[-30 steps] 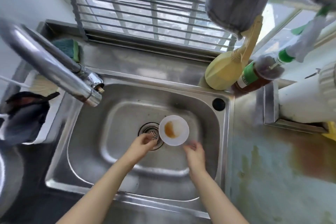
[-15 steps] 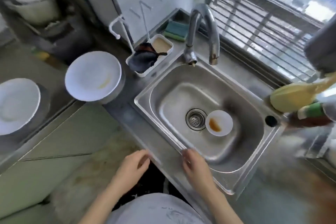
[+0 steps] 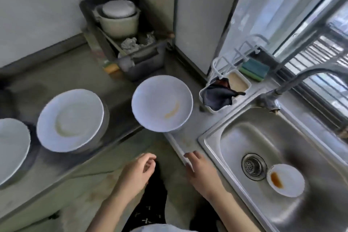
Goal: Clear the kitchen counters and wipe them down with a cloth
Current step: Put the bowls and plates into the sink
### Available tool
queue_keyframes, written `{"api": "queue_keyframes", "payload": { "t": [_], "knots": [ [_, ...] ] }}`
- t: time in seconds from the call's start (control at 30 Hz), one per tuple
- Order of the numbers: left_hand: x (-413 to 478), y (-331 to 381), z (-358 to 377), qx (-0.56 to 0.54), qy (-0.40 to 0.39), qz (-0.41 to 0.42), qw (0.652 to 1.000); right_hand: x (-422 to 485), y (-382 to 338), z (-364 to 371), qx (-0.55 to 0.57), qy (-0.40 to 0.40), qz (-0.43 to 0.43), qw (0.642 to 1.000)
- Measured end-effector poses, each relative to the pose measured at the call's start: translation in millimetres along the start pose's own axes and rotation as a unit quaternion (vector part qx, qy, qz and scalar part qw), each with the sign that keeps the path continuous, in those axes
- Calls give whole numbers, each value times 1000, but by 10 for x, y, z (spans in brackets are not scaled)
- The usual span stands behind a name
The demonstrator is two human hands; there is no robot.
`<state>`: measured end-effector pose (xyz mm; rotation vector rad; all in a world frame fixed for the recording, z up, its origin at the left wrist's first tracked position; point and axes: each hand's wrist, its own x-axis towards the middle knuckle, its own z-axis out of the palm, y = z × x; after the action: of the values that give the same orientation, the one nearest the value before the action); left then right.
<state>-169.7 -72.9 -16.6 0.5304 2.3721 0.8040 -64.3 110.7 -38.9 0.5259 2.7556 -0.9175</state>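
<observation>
1. The nearest plate [image 3: 162,102] sits on the counter [image 3: 180,139] straight ahead of both hands, roughly in line with the gap between them; being round it has no long axis, though its brown smear runs on a diagonal
2. The right hand [image 3: 203,171] is the nearer one: its fingers are stretched almost flat and hold nothing, tips at the counter's front lip (whether they touch it I cannot tell)
3. The left hand [image 3: 137,172] hangs loosely curled over the floor and also holds nothing
4. A second plate [image 3: 69,120] and a third plate [image 3: 11,147], cut by the frame edge, lie well off to the left, on the left hand's side
5. A small dish [image 3: 286,180] with a brown stain lies in the sink [image 3: 212,137], just beside the drain, to the right of the right hand
6. The dark cloth [image 3: 218,96] is draped in a white caddy [image 3: 211,110] between the nearest plate and the tap [image 3: 301,79], with a green sponge [image 3: 254,68] beyond it by the window
7. The counter is dull grey metal turning a corner, spotted near its edge; a grey tub [image 3: 146,62] holding a pot stands against the back wall
</observation>
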Motion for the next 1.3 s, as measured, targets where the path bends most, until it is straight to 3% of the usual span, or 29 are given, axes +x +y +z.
{"api": "queue_keyframes", "payload": {
  "t": [0.17,0.37,0.47,0.57,0.7,0.8,1.0,1.13,1.3],
  "knots": [
    [960,-349,-675,10,-26,4,1000,750,-324,10,14,67,111,991],
    [1642,-416,-1064,-9,-47,2,999,1259,-559,-48,183,184,266,928],
    [1720,-406,-1072,-65,-42,-32,997,1355,-596,-68,258,235,319,881],
    [1688,-410,-1016,-114,-51,-56,991,1436,-568,-119,403,225,394,795],
    [1630,-389,-988,-151,-51,-67,985,1469,-557,-161,525,218,390,724],
    [1589,-424,-995,-168,-48,-83,981,1422,-602,-203,578,208,378,693],
    [1289,-552,-1062,-208,-6,-105,972,1325,-688,-105,597,174,371,690],
    [815,-783,-1174,-206,148,-127,959,1326,-811,7,583,136,343,724],
    [160,-1351,-1302,-240,298,-210,900,1460,-1176,137,546,59,287,785]
  ]
}}
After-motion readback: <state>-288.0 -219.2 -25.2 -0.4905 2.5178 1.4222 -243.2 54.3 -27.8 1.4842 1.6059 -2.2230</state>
